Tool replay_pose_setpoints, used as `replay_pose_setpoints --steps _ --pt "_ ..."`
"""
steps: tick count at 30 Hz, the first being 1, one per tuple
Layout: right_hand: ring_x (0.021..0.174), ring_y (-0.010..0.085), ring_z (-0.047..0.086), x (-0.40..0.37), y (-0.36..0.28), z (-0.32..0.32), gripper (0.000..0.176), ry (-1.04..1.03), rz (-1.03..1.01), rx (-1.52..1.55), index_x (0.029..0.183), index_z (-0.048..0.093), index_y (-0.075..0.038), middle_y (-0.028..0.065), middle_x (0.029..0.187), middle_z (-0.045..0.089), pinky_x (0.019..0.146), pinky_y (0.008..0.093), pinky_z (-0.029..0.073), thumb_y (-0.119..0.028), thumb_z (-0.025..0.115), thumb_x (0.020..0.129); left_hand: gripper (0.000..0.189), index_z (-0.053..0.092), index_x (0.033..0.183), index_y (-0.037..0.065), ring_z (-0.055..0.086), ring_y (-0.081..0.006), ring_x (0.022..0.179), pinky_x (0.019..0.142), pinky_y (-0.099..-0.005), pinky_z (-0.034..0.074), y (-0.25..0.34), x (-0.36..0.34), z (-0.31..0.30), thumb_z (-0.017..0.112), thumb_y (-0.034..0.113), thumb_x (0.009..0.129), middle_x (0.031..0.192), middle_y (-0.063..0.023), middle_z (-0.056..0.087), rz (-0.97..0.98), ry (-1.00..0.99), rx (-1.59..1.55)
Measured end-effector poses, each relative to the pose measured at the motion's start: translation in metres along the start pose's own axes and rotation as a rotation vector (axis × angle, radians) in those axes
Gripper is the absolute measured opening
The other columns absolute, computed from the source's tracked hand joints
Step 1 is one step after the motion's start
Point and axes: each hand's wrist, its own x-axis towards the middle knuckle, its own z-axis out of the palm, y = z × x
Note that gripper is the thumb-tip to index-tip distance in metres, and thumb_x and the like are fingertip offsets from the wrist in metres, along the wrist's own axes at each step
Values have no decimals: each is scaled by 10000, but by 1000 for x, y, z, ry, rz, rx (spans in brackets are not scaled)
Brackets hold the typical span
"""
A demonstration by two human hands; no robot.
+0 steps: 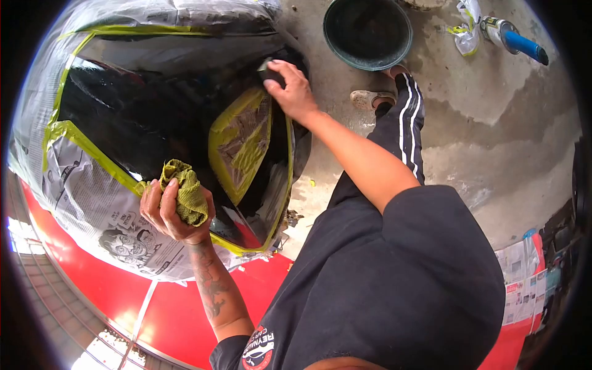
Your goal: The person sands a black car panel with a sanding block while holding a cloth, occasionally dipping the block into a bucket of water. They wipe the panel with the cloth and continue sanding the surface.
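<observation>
My left hand (176,213) is closed around a crumpled yellow-green cloth (188,196), close over the lower taped edge of a glossy black car panel (142,111). On the panel's upper right, my right hand (293,89) is bent with its fingertips at the surface. Under those fingers shows a small dark pad (266,73) with a pale green edge, partly hidden by the hand. Just below lies a pointed oval area masked with newspaper and yellow tape (240,145). The black surface looks shiny and reflective.
Newspaper and yellow tape (92,197) surround the panel, with red bodywork (203,308) below. A dark round basin (368,65) stands on the wet concrete floor (481,123) by my foot. Further right are a can (493,28), a blue cylinder (524,46) and a plastic bag (467,37).
</observation>
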Motion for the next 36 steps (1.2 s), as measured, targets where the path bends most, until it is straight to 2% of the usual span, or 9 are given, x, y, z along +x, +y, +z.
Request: replay_pose_setpoints --steps 2,9,12,19,20,23,29,35,36 --pt "1276 359 595 1 30 1 405 3 144 -57 1265 640 -54 164 1339 647 1110 421 442 -227 711 905 432 659 1145 69 653 -328 1054 963 -498 519 4 4 -2 817 126 747 1117 -119 668 9 9 -14" --pt "1307 362 568 -12 -29 -8 422 -85 -62 47 1277 621 -42 176 1372 616 1125 426 421 -216 710 903 432 663 1146 41 655 -328 1059 959 -490 525 4 5 -2 821 81 746 1116 -125 675 13 6 -18" --pt "1243 365 582 3 -1 -3 411 -25 151 29 1230 635 -52 173 1323 625 1067 439 438 -227 712 867 434 668 1143 38 653 -329 1060 961 -488 523 3 5 -1 820 77 738 1117 -131 674 19 15 -20" --pt "1256 374 563 -18 -53 -3 447 -71 -68 116 1265 620 -50 179 1367 594 1079 446 432 -258 700 878 436 674 1143 42 651 -331 1057 961 -483 521 4 4 -1 820 84 734 1120 -137 673 1 16 -28" --pt "1247 374 568 -18 -39 0 447 -30 -33 86 1269 620 -49 176 1364 596 1081 448 432 -258 697 881 456 658 1158 101 653 -338 1059 974 -523 510 0 0 0 822 187 741 1151 -128 656 -7 7 -6" --pt "1234 382 575 -11 24 11 414 57 155 -67 1263 617 -44 177 1306 622 1072 451 440 -244 684 907 457 656 1159 101 655 -335 1059 973 -523 511 1 1 0 819 180 739 1142 -128 661 -4 16 -3" --pt "1245 375 567 -17 -9 11 389 64 46 13 1258 617 -58 174 1321 610 1071 451 430 -236 694 920 417 675 1135 43 659 -327 1049 953 -478 526 3 3 -1 815 94 745 1111 -131 674 8 18 -10" --pt "1201 381 594 7 43 19 400 124 439 -202 1264 640 -61 198 1229 640 1049 444 465 -292 687 942 436 664 1146 84 658 -332 1053 964 -507 521 3 3 -2 815 145 742 1136 -124 664 -5 14 -10" --pt "1189 390 592 13 32 22 395 122 352 -136 1252 643 -82 177 1254 631 1041 462 464 -306 687 930 446 658 1154 105 657 -333 1052 965 -519 519 2 1 -1 814 167 741 1148 -121 658 -13 7 -3"
